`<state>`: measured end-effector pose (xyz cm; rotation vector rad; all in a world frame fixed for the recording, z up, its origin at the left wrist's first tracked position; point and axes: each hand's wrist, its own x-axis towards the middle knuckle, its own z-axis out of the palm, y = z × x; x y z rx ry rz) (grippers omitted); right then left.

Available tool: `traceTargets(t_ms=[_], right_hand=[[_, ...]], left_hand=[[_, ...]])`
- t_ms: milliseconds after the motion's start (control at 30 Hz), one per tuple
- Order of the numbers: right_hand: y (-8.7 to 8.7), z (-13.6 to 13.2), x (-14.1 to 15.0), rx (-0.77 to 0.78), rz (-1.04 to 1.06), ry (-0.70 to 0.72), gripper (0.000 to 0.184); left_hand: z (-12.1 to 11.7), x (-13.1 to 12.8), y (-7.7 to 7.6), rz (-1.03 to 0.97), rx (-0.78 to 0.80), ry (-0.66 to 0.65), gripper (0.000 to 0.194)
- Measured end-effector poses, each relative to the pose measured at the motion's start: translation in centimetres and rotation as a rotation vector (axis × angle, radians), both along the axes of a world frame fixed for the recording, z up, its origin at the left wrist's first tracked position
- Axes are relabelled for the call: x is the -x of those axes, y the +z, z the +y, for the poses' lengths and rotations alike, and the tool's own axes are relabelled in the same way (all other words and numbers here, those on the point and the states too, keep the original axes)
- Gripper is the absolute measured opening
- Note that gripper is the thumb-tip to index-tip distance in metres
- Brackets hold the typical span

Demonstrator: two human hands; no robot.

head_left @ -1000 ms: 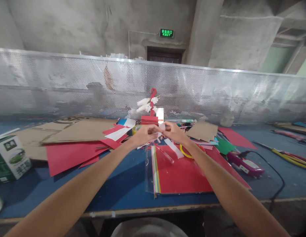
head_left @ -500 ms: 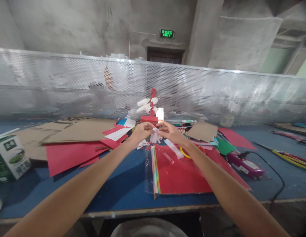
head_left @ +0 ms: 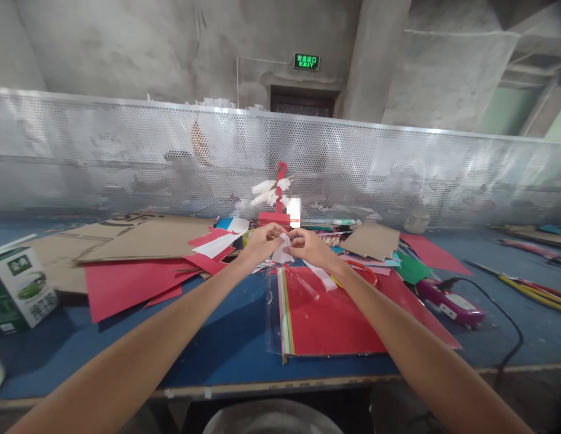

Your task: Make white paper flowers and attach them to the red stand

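Observation:
Between my two hands is a small piece of thin white paper (head_left: 283,252), its lower part hanging loose. My left hand (head_left: 263,241) pinches it from the left, fingers closed. On its other side my right hand (head_left: 310,246) is closed, with fingertips on the paper's edge. Just behind them stands a red paper craft (head_left: 281,196) with a curled top and white paper flowers (head_left: 264,191). Below my right hand, a white paper strip (head_left: 321,276) lies on a plastic-wrapped pack of red paper (head_left: 335,322).
Left are cardboard sheets (head_left: 145,241), red paper (head_left: 131,286) and a green-and-white carton (head_left: 22,289). Right are a cardboard piece (head_left: 371,240), green paper (head_left: 412,267), a purple device (head_left: 450,304) with a black cable, and yellow-handled tools (head_left: 529,289). A perforated metal screen (head_left: 353,163) runs behind.
My right hand has shifted slightly, and its fingers are bent differently around the white paper. The paper's loose end has swung a little left and spread. My left hand is almost unmoved.

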<state>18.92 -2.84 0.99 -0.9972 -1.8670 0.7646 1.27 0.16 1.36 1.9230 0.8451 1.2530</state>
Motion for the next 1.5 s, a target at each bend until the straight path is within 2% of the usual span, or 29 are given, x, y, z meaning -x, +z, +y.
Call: traceTargets(t_ms=[200, 367, 500, 833, 933, 1000, 1167, 1333, 1500], right_hand=[[0.0, 0.3, -0.5, -0.037, -0.054, -0.003, 0.015], [0.0, 0.4, -0.7, -0.062, -0.070, -0.018, 0.016], [-0.1, 0.5, -0.7, -0.081, -0.094, -0.025, 0.015], [0.2, 0.0, -0.6, -0.030, -0.104, 0.011, 0.015], [0.4, -0.3, -0.3, -0.028, -0.088, 0.012, 0.029], [0.5, -0.5, -0.1, -0.027, -0.088, -0.004, 0.031], [0.2, -0.2, -0.2, -0.060, -0.150, -0.059, 0.019], [0.3, 0.2, -0.5, -0.100, -0.194, -0.078, 0.016], [-0.1, 0.4, -0.6, -0.144, -0.293, -0.110, 0.014]], left_hand=[[0.1, 0.2, 0.2, 0.030, -0.055, -0.004, 0.008], [0.7, 0.6, 0.2, 0.057, -0.018, -0.010, 0.014], [1.0, 0.7, 0.1, 0.098, -0.050, 0.013, 0.019], [1.0, 0.8, 0.1, 0.115, -0.074, 0.037, 0.012], [0.9, 0.8, 0.1, 0.135, -0.098, 0.039, 0.012], [0.8, 0.8, 0.0, 0.144, -0.112, 0.046, 0.012], [0.7, 0.7, -0.1, 0.183, -0.151, 0.068, 0.010], [0.7, 1.0, -0.1, 0.263, -0.204, 0.075, 0.010], [0.0, 1.1, 0.2, 0.395, -0.299, -0.009, 0.012]])
